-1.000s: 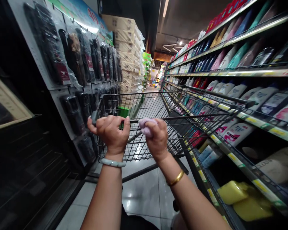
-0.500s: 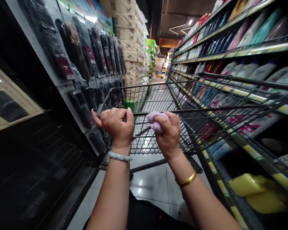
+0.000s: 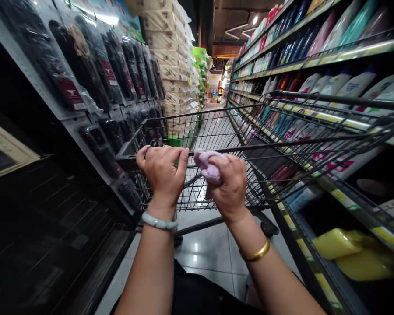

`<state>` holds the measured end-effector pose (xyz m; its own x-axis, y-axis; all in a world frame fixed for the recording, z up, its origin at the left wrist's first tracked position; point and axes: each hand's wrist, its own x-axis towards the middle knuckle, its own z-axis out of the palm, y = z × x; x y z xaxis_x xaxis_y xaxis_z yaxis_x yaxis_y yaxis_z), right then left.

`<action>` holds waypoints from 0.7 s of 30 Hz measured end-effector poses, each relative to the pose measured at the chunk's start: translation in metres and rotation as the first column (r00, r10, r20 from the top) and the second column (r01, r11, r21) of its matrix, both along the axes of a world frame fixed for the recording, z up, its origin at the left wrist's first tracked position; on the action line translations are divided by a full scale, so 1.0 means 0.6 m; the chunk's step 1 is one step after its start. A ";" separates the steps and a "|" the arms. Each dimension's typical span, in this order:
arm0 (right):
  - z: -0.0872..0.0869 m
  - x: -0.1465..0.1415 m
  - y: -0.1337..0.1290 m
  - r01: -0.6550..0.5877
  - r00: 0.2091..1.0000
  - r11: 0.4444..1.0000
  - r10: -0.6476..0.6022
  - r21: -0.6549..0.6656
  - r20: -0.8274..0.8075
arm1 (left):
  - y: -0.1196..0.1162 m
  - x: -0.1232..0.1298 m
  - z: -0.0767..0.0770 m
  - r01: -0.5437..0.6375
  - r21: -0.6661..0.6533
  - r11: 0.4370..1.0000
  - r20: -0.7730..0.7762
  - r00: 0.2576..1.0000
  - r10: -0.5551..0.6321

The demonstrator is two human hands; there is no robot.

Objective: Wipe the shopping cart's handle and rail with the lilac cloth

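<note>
My left hand [image 3: 163, 173] is closed over the handle [image 3: 269, 145] of a black wire shopping cart [image 3: 213, 192], not far from its left corner. A pale green bangle [image 3: 160, 221] circles that wrist. Just to the right, my right hand [image 3: 230, 186] is closed around a crumpled lilac cloth [image 3: 210, 165] at the same bar. Part of the cloth bulges out by the thumb and a fold hangs under the fingers. How far the right fingers wrap the bar is hidden. A gold bangle [image 3: 256, 253] sits on the right wrist.
Shelves of bottles [image 3: 344, 89] line the right side, close to the cart, with yellow containers [image 3: 344, 245] low down. Dark goods in plastic packaging [image 3: 101, 65] hang on the left. Beyond them rise stacked wrapped packs [image 3: 174, 65]. A tiled aisle [image 3: 213, 127] runs ahead.
The cart's left corner has swung left and nearer in view. My left hand sits slightly further from that corner, its outer fingers more curled. More of the cloth hangs below my right fingers.
</note>
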<state>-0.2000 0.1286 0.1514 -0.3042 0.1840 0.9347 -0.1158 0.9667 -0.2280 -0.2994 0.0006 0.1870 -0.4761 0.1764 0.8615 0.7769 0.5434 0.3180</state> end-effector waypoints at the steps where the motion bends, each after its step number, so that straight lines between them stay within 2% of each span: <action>1: 0.003 0.000 0.008 0.016 1.000 1.000 -0.016 -0.014 -0.023 | 0.000 0.000 0.000 -0.008 -0.006 1.000 0.002 1.000 0.008; 4: -0.015 -0.006 0.006 0.034 0.999 0.999 -0.034 0.001 0.019 | -0.001 -0.001 0.000 -0.039 -0.026 0.999 -0.011 0.999 0.039; 8: -0.053 -0.016 -0.027 0.020 0.981 0.994 -0.040 0.105 0.189 | -0.004 0.003 0.004 -0.055 -0.075 0.996 -0.036 0.998 0.053; 11: -0.036 -0.007 -0.025 0.002 0.978 0.995 -0.023 0.102 0.206 | -0.006 0.007 0.008 -0.032 -0.104 0.994 -0.035 0.999 0.028; 14: 0.003 0.010 0.009 0.051 0.998 0.998 -0.050 -0.024 0.023 | -0.006 0.013 0.010 -0.007 -0.111 0.994 -0.029 1.000 0.004; 16: 0.016 0.015 0.030 0.081 0.992 0.992 -0.090 -0.094 -0.085 | -0.001 0.018 0.010 0.009 -0.104 0.995 -0.038 0.999 -0.013; 18: 0.008 0.012 0.034 0.083 0.991 0.991 -0.094 -0.106 -0.100 | 0.007 0.024 0.009 0.037 -0.105 0.994 -0.049 0.998 -0.042; 21: -0.020 0.004 0.013 0.063 0.998 0.998 -0.063 -0.013 0.028 | 0.022 0.031 0.006 0.071 -0.110 0.991 -0.045 0.996 -0.076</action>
<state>-0.1977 0.1366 0.1392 -0.3173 0.2165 0.9233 -0.0484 0.9686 -0.2437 -0.2808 0.0138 0.1906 -0.4158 0.3028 0.8576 0.8292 0.5136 0.2207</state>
